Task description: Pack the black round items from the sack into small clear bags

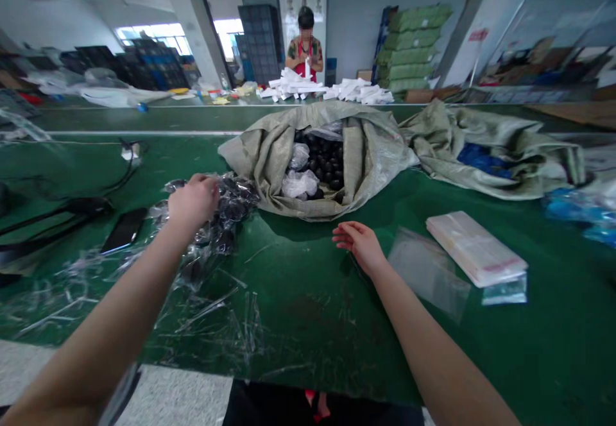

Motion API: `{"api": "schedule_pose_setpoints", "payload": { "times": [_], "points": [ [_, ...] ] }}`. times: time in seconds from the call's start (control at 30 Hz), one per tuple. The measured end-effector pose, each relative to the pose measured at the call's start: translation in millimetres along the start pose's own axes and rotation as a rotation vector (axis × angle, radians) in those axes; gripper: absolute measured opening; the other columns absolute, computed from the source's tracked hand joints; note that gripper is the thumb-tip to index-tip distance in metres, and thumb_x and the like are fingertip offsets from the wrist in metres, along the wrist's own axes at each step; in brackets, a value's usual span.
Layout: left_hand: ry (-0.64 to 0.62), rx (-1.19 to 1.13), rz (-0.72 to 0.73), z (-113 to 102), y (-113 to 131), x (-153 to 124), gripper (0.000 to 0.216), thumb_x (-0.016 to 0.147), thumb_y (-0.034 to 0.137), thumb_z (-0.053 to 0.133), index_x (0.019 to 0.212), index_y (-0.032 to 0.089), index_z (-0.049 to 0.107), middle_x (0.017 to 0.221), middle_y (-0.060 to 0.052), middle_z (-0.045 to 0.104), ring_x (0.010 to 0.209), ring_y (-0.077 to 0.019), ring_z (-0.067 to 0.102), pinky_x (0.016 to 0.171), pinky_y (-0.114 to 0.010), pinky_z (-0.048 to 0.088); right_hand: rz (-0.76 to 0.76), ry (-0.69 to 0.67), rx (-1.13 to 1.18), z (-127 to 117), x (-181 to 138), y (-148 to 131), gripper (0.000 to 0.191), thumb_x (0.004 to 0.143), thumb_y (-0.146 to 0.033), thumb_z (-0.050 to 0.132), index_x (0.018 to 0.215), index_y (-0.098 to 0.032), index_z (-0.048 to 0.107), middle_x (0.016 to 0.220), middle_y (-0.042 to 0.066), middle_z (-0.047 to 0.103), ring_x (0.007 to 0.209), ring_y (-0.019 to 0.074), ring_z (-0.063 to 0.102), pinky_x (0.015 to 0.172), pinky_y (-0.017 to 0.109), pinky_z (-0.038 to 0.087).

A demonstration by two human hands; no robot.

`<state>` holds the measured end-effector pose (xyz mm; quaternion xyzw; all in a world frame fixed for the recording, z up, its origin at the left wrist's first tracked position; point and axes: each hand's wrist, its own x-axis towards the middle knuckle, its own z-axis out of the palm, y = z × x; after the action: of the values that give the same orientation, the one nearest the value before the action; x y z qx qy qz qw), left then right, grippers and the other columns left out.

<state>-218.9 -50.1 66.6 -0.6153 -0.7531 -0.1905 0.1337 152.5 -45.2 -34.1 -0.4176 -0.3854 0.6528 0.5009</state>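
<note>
packets [226, 219] between phone [124, 230] and sack [353, 156]

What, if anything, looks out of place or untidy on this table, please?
Loose clear plastic strips lie strewn across the near left of the green table, at odds with the tidy stack of clear bags at right. A dark phone also lies beside the wrapped dark pieces.

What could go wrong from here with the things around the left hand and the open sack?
The flat black phone lies close to the pile of dark pieces in clear plastic wrap, where the left hand is; a sideways sweep might knock it. Thin clear plastic strips lie strewn near the pile, so some could get mixed in. The beige woven sack lies open; a tug might spill its rounded black pieces.
</note>
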Motion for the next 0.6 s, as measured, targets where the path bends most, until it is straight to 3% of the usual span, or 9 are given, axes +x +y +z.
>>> {"api": "schedule_pose_setpoints", "payload": {
  "times": [0.1, 0.17, 0.23, 0.27, 0.37, 0.47, 0.6],
  "points": [
    [-0.180, 0.199, 0.027, 10, -1, 6, 0.031, 0.088, 0.039, 0.045, 0.096, 0.019, 0.068, 0.096, -0.015, 0.069, 0.089, -0.0339, 0.065, 0.075, -0.047, 0.048, -0.008, 0.006, -0.037, 0, 0, 1, 0.021, 0.073, -0.034, 0.071, 0.082, -0.016, 0.064, 0.076, 0.004, 0.071, 0.062, 0.0134, 0.067, 0.053, 0.022, 0.053],
    [-0.103, 0.269, 0.058, 13, 16, 7, 0.039, 0.090, 0.043, 0.040, 0.104, 0.016, 0.066, 0.102, -0.017, 0.068, 0.085, -0.0347, 0.065, 0.071, -0.047, 0.049, -0.017, 0.017, -0.065, -1, 2, 2, 0.021, 0.073, -0.035, 0.070, 0.082, -0.016, 0.064, 0.075, 0.004, 0.070, 0.060, 0.0131, 0.066, 0.052, 0.023, 0.052],
    [0.047, 0.249, 0.109, 18, 44, 8, 0.046, 0.094, 0.043, 0.032, 0.112, 0.013, 0.062, 0.114, -0.019, 0.064, 0.084, -0.0331, 0.065, 0.069, -0.045, 0.050, -0.039, 0.038, -0.118, -3, 6, 4, 0.021, 0.074, -0.036, 0.067, 0.081, -0.016, 0.063, 0.073, 0.003, 0.068, 0.058, 0.0123, 0.063, 0.050, 0.022, 0.049],
    [0.064, 0.204, 0.188, 22, 62, 10, 0.045, 0.095, 0.039, 0.030, 0.113, 0.013, 0.062, 0.115, -0.019, 0.063, 0.085, -0.0318, 0.066, 0.070, -0.043, 0.051, -0.059, 0.055, -0.164, -5, 8, 5, 0.021, 0.075, -0.037, 0.066, 0.080, -0.017, 0.063, 0.072, 0.002, 0.067, 0.056, 0.0116, 0.061, 0.048, 0.021, 0.047],
    [-0.074, 0.071, 0.481, 43, 124, 24, 0.034, 0.093, 0.034, 0.039, 0.109, 0.021, 0.066, 0.112, -0.008, 0.067, 0.093, -0.0226, 0.066, 0.078, -0.032, 0.051, -0.158, 0.138, -0.421, -12, 12, 3, 0.022, 0.079, -0.039, 0.059, 0.079, -0.018, 0.062, 0.067, 0.000, 0.065, 0.051, 0.0105, 0.055, 0.046, 0.022, 0.041],
    [-0.232, 0.018, 0.743, 72, 182, 45, 0.036, 0.092, 0.029, 0.039, 0.115, 0.020, 0.066, 0.118, -0.009, 0.066, 0.107, -0.0229, 0.062, 0.090, -0.032, 0.048, -0.265, 0.215, -0.798, -23, 10, -8, 0.023, 0.084, -0.038, 0.053, 0.077, -0.018, 0.064, 0.069, 0.001, 0.066, 0.059, 0.0131, 0.058, 0.056, 0.025, 0.043],
    [-0.513, 0.195, 0.648, 102, 228, 66, 0.038, 0.080, 0.028, 0.058, 0.112, 0.012, 0.069, 0.116, -0.020, 0.067, 0.106, -0.0330, 0.063, 0.088, -0.040, 0.049, -0.233, 0.165, -1.195, -41, 2, -29, 0.016, 0.084, -0.028, 0.056, 0.081, -0.018, 0.068, 0.080, 0.004, 0.071, 0.075, 0.0162, 0.063, 0.069, 0.027, 0.045]
  ]
}}
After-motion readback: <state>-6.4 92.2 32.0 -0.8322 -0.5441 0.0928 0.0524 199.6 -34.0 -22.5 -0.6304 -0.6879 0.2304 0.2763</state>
